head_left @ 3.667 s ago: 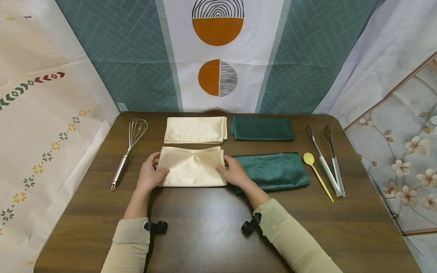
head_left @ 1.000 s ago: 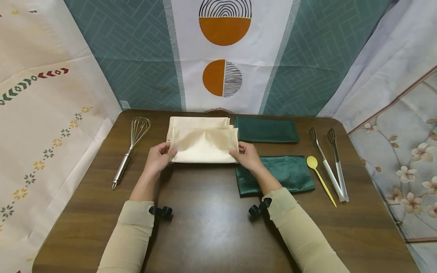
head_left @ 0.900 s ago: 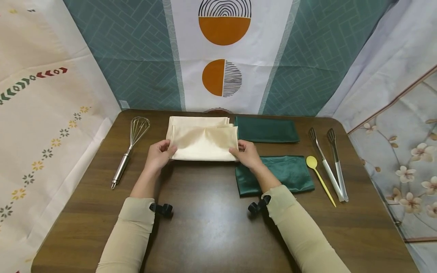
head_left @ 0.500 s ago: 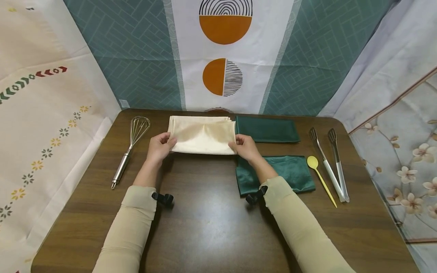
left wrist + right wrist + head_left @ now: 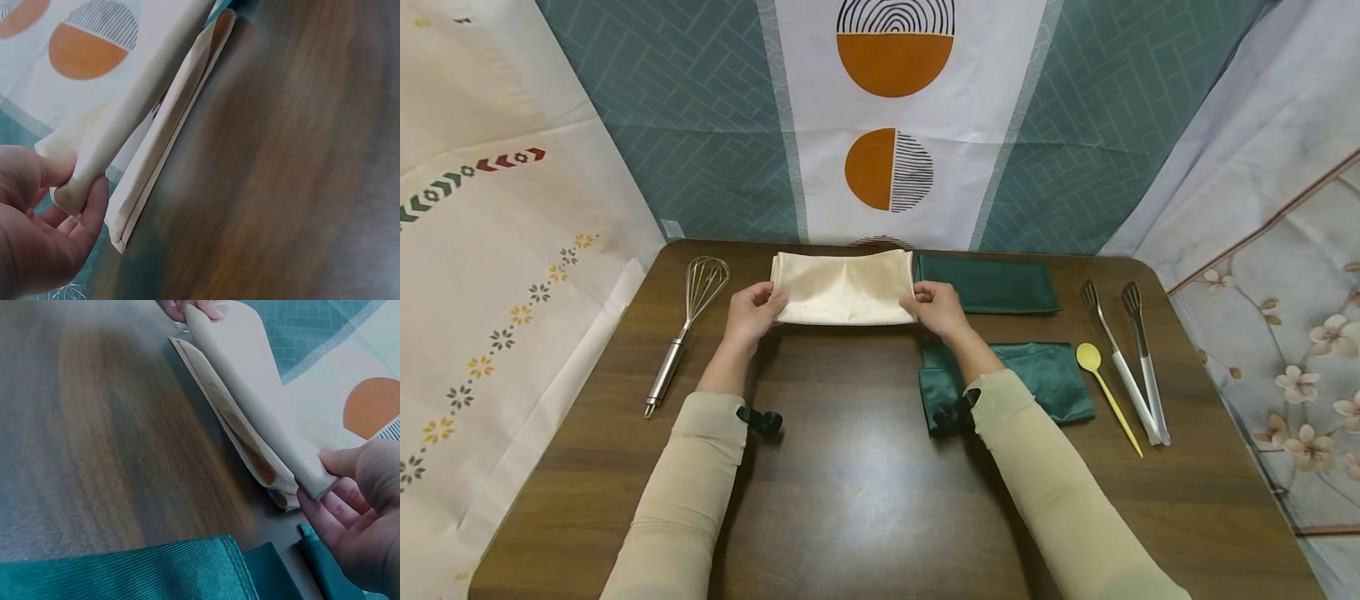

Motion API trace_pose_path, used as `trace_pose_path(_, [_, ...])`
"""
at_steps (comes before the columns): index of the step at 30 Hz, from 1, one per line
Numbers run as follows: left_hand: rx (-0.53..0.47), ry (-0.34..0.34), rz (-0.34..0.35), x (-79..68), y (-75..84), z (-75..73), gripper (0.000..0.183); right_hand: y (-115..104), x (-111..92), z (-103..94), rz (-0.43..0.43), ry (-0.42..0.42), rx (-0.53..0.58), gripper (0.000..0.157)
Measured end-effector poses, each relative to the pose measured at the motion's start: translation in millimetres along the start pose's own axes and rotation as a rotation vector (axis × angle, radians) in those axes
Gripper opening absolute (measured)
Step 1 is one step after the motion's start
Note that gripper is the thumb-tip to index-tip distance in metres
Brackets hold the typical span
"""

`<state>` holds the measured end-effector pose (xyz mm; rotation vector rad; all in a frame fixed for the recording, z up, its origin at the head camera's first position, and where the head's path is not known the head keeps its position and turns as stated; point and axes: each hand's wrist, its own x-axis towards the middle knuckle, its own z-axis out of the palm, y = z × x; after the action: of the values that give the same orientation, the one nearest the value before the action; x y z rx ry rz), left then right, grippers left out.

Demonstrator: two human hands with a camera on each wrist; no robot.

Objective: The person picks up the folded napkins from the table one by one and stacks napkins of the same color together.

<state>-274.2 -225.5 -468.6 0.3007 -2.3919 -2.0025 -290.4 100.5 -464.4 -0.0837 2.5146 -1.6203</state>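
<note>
A folded cream satin cloth [image 5: 846, 292] is held level by its two short ends. My left hand [image 5: 752, 312] pinches the left end, thumb on top and fingers beneath. At the right end my right hand [image 5: 942, 310] pinches it the same way. Both wrist views show the held cloth [image 5: 128, 119] raised above a second folded cream cloth [image 5: 240, 425] on the table, with a gap between them. From the head view the held cloth hides most of that lower one.
Right of the cream cloths lie two folded green cloths, one at the back [image 5: 988, 285] and one nearer [image 5: 1037, 379], partly under my right forearm. A whisk [image 5: 679, 342] lies left. A yellow spoon [image 5: 1105, 392] and metal tongs [image 5: 1131, 367] lie right on the wooden table [image 5: 850, 500].
Both hands have carried the cream cloth from in front of the other cream cloth, away from me, until it is over that one. The green cloths and utensils have stayed put.
</note>
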Motion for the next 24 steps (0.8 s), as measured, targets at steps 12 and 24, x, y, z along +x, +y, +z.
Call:
trace_pose_path(12, [0.042,0.013,0.003,15.0,9.8,-2.3,0.039,-2,16,3.8,0.010,0.046,0.022,0.038])
trace_pose_path(24, [0.121,0.014,0.016,32.2,5.6,-7.5,0.040,-8,32,9.6,-0.005,0.054,-0.026,0.034])
